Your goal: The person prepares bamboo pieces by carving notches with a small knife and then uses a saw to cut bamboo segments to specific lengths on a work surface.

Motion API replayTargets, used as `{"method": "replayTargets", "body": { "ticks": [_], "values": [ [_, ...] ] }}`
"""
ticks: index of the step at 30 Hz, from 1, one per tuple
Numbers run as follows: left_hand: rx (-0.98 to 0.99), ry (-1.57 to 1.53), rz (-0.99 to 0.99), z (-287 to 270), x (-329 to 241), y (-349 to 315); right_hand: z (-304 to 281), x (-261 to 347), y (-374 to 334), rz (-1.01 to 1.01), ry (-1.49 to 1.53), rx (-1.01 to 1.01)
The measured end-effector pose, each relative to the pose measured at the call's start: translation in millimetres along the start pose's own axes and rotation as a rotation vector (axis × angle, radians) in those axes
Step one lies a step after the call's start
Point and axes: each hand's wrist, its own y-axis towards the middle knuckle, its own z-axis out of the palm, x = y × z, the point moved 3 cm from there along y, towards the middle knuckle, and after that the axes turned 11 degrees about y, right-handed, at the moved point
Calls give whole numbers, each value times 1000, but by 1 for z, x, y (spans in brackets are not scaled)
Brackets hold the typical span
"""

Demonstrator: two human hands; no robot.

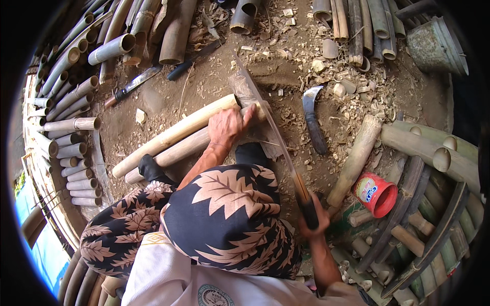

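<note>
My left hand (227,126) is closed over a bamboo pole (185,147), pressing on it near its far right end, with the thumb pointing outward. In my right hand (317,218) is the dark handle of a handsaw (275,126). The long blade lies across the pole's end, just right of my left hand; whether its teeth are in the bamboo I cannot tell. Beside the held pole, on its far side, a second, paler bamboo pole (171,135) runs alongside. A wooden block (244,87) shows partly under the pole's end.
A curved sickle-like knife (311,120) rests among wood chips to the right. Two long knives, one of them a machete (138,84), lie farther left. Bamboo stacks (79,150) line the left. A red bucket (384,196) and a bamboo rack (408,219) stand right; a grey pail (438,47) lies far right.
</note>
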Motion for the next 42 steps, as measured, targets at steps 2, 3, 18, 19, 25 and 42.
{"method": "replayTargets", "body": {
  "ticks": [2,3,18,19,25,42],
  "values": [
    [7,-22,33,-3,-14,2,42,-1,86,10,160,-88],
    [25,-28,15,-4,-8,2,43,4,84,4,156,-67],
    [22,-86,-38,-10,-1,10,45,10,99,-13,77,-2],
    [62,-92,-55,-9,7,12,33,14,67,-50,13,8],
    [39,-74,-66,-4,11,11,-32,25,-48,72,-83,57],
    [-16,-70,-41,-2,1,22,30,2,73,-11,79,-13]
  ]
}}
